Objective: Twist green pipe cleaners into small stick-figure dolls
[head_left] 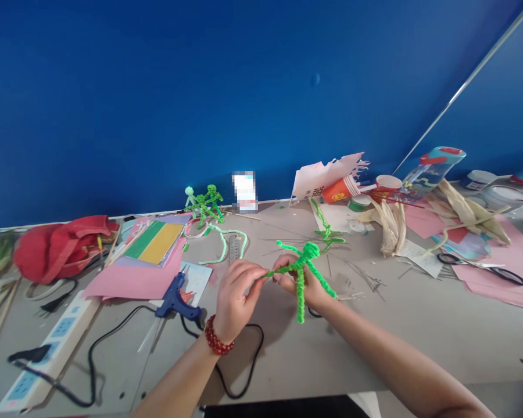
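Note:
Over the middle of the table, both hands are on a bright green pipe-cleaner figure (300,267) with a round head and several twisted limbs. My left hand (239,293), with a red bead bracelet on its wrist, pinches the tip of the limb that points left. My right hand (303,284) is closed on the figure from behind, close to the same limb; the figure partly covers its fingers. Behind it on the table lies another green twisted pipe-cleaner piece (325,226). Small green pipe-cleaner figures (204,203) stand against the blue wall.
A blue glue gun (178,302) with a black cord lies left, near a white power strip (52,348). Scissors (482,264) rest on pink paper at right. Thin wires (361,270), dried husks (392,226), a red paper cup (340,190) and a ruler (234,247) lie farther back.

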`<state>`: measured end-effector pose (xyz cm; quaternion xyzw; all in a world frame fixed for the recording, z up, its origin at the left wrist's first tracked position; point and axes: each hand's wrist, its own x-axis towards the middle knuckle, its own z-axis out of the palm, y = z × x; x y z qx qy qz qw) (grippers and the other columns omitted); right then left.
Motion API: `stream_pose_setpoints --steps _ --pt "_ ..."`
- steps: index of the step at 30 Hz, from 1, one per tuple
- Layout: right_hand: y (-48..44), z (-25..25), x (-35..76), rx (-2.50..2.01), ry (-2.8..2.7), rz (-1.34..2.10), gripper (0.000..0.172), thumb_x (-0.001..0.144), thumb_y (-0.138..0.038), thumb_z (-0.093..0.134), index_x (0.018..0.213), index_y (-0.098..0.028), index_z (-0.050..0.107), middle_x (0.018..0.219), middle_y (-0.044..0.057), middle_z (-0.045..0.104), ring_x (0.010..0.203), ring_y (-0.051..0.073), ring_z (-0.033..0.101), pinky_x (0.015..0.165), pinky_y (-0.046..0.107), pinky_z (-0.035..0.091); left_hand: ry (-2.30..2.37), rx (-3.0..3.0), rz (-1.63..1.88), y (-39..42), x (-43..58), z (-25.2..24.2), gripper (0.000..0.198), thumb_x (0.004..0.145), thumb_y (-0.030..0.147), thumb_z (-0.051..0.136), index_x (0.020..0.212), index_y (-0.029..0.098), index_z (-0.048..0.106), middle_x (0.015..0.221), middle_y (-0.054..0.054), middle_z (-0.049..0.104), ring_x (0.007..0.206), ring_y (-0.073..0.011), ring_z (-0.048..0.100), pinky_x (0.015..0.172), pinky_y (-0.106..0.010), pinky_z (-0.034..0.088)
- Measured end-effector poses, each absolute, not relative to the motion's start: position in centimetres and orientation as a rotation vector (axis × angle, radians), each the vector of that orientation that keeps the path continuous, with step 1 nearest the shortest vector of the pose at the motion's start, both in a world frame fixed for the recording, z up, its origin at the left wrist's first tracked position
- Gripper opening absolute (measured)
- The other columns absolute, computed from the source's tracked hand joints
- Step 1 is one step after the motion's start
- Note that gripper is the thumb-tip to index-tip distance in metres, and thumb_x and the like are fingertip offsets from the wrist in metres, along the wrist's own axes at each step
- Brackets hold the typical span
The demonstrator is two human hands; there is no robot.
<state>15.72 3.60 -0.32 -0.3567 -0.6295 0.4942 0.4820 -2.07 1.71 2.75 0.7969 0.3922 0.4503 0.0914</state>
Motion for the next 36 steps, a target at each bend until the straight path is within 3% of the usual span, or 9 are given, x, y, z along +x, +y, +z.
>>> stream_pose_setpoints --steps 5,8,12,16,21,24,31,36 --pt "3.8 -0.3 15.8 -0.863 -1.633 1.07 0.005 0.081 -0.026 0.063 0.082 -0.022 0.061 0.076 0.002 0.062 0.073 0.018 0.059 0.069 0.031 0.048 1.195 2.14 1.261 1.7 -2.1 2.8 0.009 0.088 0.017 0.058 0.084 0.019 0.065 0.078 -0.004 0.067 0.077 -0.0173 0.062 0.071 -0.029 0.049" --pt "3.7 -0.1 15.7 -0.875 -1.656 1.054 0.004 0.081 -0.026 0.061 0.081 -0.022 0.06 0.075 0.002 0.062 0.071 0.018 0.059 0.068 0.032 0.048 1.226 1.913 1.157 1.8 -2.2 2.5 0.012 0.088 0.024 0.058 0.08 0.018 0.066 0.074 -0.003 0.067 0.07 -0.0162 0.062 0.061 -0.026 0.048" --pt "3.7 -0.3 15.6 -0.887 -1.597 1.107 0.009 0.081 -0.03 0.062 0.08 -0.022 0.06 0.076 0.002 0.061 0.073 0.018 0.059 0.067 0.031 0.049 1.2 1.652 1.085 1.7 -2.1 2.2 0.016 0.087 0.029 0.059 0.083 0.017 0.067 0.07 -0.003 0.069 0.064 -0.0149 0.062 0.057 -0.024 0.05" --pt "3.6 -0.2 15.5 -0.93 -1.509 1.222 0.016 0.08 -0.035 0.065 0.082 -0.021 0.06 0.074 0.002 0.06 0.069 0.017 0.058 0.063 0.029 0.048 1.241 1.76 1.107 1.5 -2.0 2.2 0.015 0.088 0.029 0.058 0.086 0.018 0.068 0.074 -0.004 0.07 0.066 -0.0145 0.063 0.052 -0.021 0.049" --pt "3.6 0.3 15.4 -0.907 -1.513 1.245 0.015 0.079 -0.034 0.068 0.081 -0.021 0.062 0.076 0.002 0.065 0.072 0.018 0.063 0.067 0.03 0.05 1.226 1.876 1.199 1.3 -2.1 2.1 0.019 0.088 0.024 0.059 0.105 0.019 0.063 0.084 -0.005 0.072 0.079 -0.0173 0.068 0.071 -0.028 0.054" --pt "3.6 0.2 15.3 -0.881 -1.448 1.349 0.013 0.079 -0.032 0.067 0.081 -0.021 0.061 0.073 0.002 0.067 0.071 0.018 0.065 0.067 0.03 0.05 1.16 1.769 1.211 1.4 -2.3 2.1 0.028 0.091 0.024 0.055 0.117 0.018 0.055 0.079 -0.004 0.071 0.072 -0.0157 0.068 0.067 -0.027 0.054" --pt "3.9 -0.4 15.7 -0.922 -1.271 1.41 0.021 0.076 -0.037 0.072 0.078 -0.02 0.06 0.063 -0.001 0.061 0.061 0.015 0.059 0.059 0.027 0.048 0.882 2.056 1.099 2.1 -2.9 2.0 0.029 0.094 0.013 0.043 0.117 0.02 0.057 0.103 -0.009 0.068 0.076 -0.0137 0.068 0.071 -0.028 0.055" --pt "4.0 -0.3 15.8 -0.902 -1.277 1.421 0.023 0.072 -0.036 0.076 0.077 -0.019 0.061 0.062 -0.002 0.059 0.058 0.013 0.055 0.056 0.025 0.045 0.877 2.451 1.104 2.5 -3.1 1.6 0.039 0.089 0.005 0.051 0.125 0.022 0.053 0.106 -0.009 0.069 0.099 -0.0184 0.066 0.084 -0.033 0.055"
